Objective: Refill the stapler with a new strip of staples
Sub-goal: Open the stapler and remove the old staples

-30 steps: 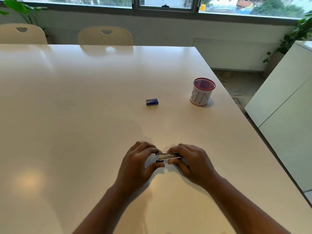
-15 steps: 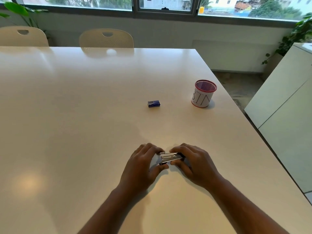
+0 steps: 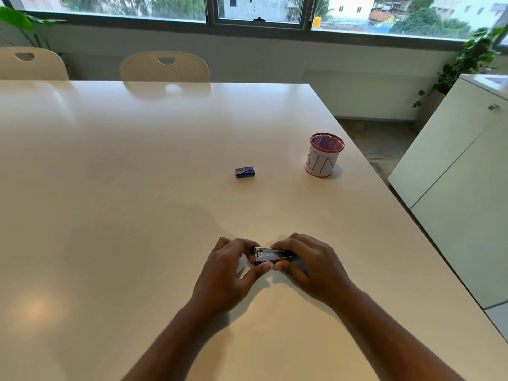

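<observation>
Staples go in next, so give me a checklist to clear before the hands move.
1. Stapler gripped by both hands, left hand and right hand: ok.
2. Stapler magazine opened: cannot tell, fingers cover it.
3. Blue staple box on the table, ahead of the hands: ok.
4. Staple box open: not ok, looks closed.
5. A hand free to fetch the box: not ok.
6. Cup marked BIN upright, right of the box: ok.

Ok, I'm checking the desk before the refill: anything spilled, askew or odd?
Nothing stands out. Both hands, left and right, hold the stapler low over the table. The blue box lies closed, the bin stands upright; no loose staples visible.
</observation>
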Demonstrator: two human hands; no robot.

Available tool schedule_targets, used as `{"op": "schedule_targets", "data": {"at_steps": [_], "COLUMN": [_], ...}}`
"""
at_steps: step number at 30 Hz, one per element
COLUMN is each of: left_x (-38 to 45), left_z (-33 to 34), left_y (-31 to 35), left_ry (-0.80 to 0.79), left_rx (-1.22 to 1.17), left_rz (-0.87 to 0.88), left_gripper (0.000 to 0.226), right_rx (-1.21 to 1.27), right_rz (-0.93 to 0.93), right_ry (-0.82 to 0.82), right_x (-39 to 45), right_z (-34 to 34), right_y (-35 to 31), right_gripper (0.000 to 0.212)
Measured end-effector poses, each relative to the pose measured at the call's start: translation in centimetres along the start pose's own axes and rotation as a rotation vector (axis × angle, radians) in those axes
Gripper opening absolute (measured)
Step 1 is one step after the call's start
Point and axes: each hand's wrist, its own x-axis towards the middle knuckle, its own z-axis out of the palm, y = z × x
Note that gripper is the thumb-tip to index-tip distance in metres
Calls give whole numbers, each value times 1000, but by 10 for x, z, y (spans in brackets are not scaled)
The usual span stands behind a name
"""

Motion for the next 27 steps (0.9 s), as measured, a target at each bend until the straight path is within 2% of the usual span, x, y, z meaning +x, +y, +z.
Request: {"op": "schedule_targets", "data": {"at_steps": [7,11,14,17,22,27], "left_x": [4,3,3,3,4,3], "left_z": [0,-4,-6,-7,-7,-6], "left_y": [0,3,4,2,7,3], "left_ry": [26,28,58,108,124,180], "left_rx": [-50,-192,-374,-419,-498,-529], "left_rz": [-68,-89,-50,-36,-56,-122], "left_gripper": [58,65,46,28,25,18], "right_rx": [-9,43,53,83,54,11], "right_rz": [-44,18,52,87,63,35], "right_ry": [125,124,123,128,91,100], "right_x": [5,10,10,11,12,13], "right_z": [15,21,20,19,18,24], "right_y": [1,-1,-2,-3,-8,-12], "right_gripper": [17,18,21,21,16,23]}}
